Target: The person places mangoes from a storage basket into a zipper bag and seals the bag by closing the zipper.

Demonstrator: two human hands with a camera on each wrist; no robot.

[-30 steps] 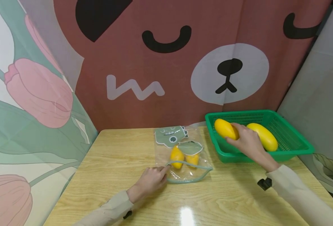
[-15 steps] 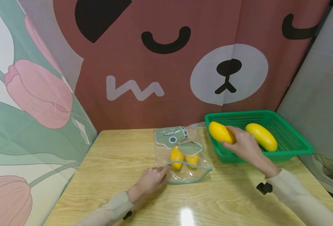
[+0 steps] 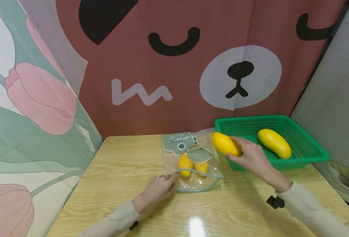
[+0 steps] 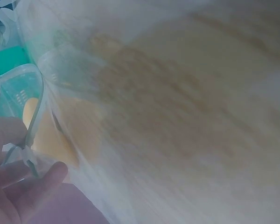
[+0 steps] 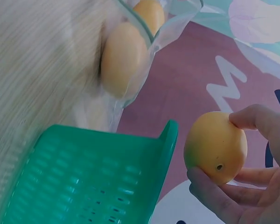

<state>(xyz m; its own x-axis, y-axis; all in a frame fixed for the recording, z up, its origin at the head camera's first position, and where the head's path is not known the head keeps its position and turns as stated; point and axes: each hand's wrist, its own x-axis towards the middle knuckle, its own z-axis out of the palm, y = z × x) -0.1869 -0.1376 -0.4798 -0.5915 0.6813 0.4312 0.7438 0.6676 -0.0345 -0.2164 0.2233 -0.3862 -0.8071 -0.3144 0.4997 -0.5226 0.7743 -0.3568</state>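
A yellow mango (image 3: 226,144) is held in my right hand (image 3: 251,158), over the left end of the green basket. In the right wrist view the fingertips and thumb grip the held mango (image 5: 214,149), which has a greenish patch and a small dark stem spot. My left hand (image 3: 159,188) pinches the rim of a clear zip bag (image 3: 196,190) lying on the table. The bag's mouth stands open toward me. Inside it are two mangoes (image 3: 185,164), partly covered by a printed green shape. In the left wrist view, curled fingers (image 4: 42,189) hold the bag's edge.
The green plastic basket (image 3: 304,159) stands at the back right, with another mango (image 3: 275,143) in it. A wooden table (image 3: 121,164) carries everything. Behind it hangs a curtain (image 3: 180,75) printed with a bear face.
My right hand has carried the mango leftward and slightly down, from over the basket toward its left edge and the bag. My left hand has kept its place at the bag's rim.
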